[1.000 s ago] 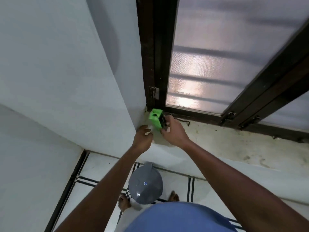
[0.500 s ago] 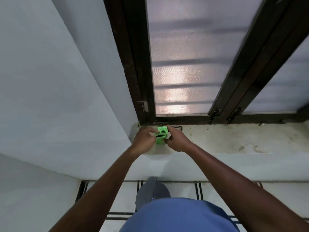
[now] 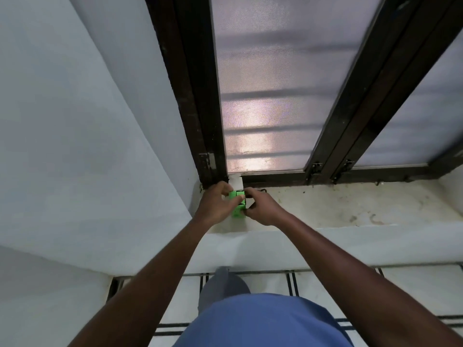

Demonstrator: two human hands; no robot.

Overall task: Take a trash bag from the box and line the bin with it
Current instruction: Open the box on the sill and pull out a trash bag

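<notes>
Both hands, left [image 3: 217, 206] and right [image 3: 263, 208], grip the green box [image 3: 237, 202] over the windowsill [image 3: 325, 209].

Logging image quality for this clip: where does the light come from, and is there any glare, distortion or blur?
Head view: backlit by the frosted window, with a bright glare patch low on the pane; wide-angle bending curves the dark frame; the green box between both hands is small and slightly soft.
</notes>
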